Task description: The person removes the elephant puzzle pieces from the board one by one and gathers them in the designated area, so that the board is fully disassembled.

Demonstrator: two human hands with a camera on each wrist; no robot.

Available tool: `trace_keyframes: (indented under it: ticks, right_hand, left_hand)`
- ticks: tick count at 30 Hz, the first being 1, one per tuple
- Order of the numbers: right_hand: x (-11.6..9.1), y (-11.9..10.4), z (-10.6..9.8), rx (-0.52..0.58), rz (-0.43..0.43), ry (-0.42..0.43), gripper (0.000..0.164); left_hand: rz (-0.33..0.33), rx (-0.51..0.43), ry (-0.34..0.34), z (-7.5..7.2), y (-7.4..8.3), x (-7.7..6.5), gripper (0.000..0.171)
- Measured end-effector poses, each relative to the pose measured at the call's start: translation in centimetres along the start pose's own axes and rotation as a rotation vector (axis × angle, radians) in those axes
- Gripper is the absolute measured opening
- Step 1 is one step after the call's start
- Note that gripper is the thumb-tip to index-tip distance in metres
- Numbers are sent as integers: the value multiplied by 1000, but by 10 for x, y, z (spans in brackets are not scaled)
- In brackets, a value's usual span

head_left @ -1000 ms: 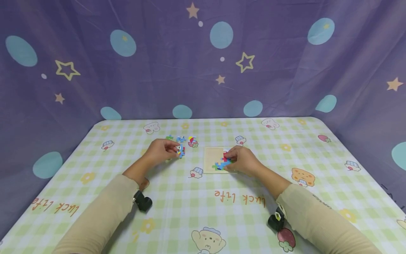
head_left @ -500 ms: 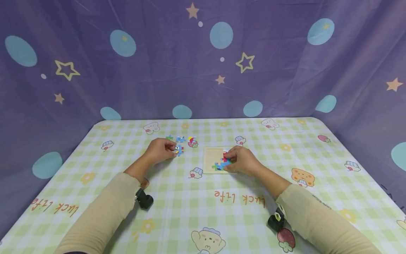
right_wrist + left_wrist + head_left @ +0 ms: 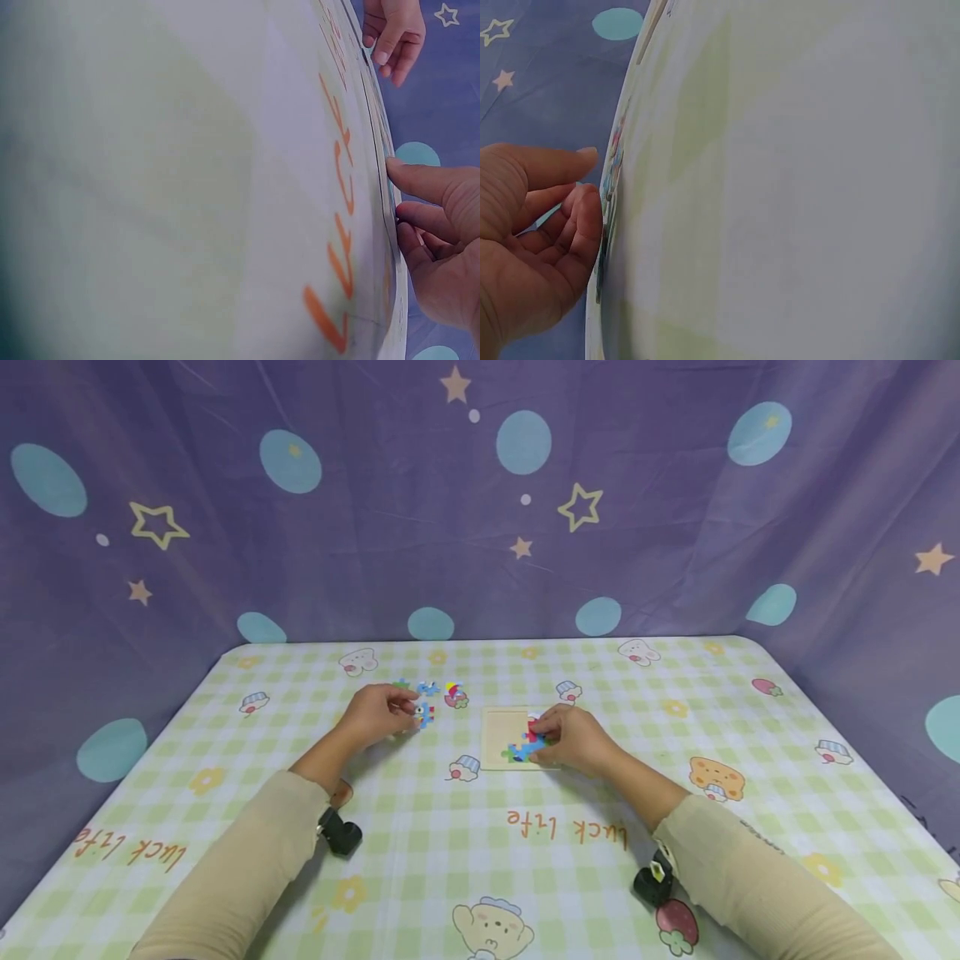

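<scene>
My left hand (image 3: 377,714) is at the table's left-middle, its fingertips beside a blue jigsaw piece (image 3: 425,714) with red and white marks. In the left wrist view, a gap shows between my thumb (image 3: 587,157) and bent fingers, with nothing held there. My right hand (image 3: 576,741) rests over the right side of a shallow wooden puzzle tray (image 3: 504,727). Its thumb and fingertips touch the joined blue, green and red pieces (image 3: 527,749), spread apart in the right wrist view. Part of the tray and some pieces are hidden under that hand.
Behind the left hand lie a green piece (image 3: 401,683), a blue piece (image 3: 428,689) and a yellow-and-red piece (image 3: 453,690). A checked, printed cloth (image 3: 420,877) covers the table. A purple curtain (image 3: 390,527) hangs along the back and sides.
My left hand and the blue piece beside it have shifted slightly left and away from me; in the last half second the piece looks still. My right hand stays in place on the tray.
</scene>
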State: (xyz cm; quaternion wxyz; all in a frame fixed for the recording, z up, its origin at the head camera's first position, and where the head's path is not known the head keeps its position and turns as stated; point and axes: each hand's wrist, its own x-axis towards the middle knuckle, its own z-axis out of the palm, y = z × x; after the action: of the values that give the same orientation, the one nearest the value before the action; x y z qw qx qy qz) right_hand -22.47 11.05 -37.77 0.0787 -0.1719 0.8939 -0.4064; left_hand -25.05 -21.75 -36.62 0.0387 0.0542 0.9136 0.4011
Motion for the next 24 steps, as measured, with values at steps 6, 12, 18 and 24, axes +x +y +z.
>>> trace_keyframes:
  ticks: [6, 12, 18, 24]
  right_hand:
    - [0, 1, -2, -30, -2, -18, 42]
    - [0, 0, -4, -44, -7, -30, 42]
    - [0, -1, -4, -38, -2, -34, 42]
    - [0, -1, -4, -37, -5, -37, 42]
  left_hand:
    - [15, -72, 8, 2, 6, -3, 41]
    - [75, -139, -1, 6, 14, -5, 41]
    - [107, -205, -28, 11, 22, -8, 42]
    - [117, -247, -43, 16, 31, -12, 37]
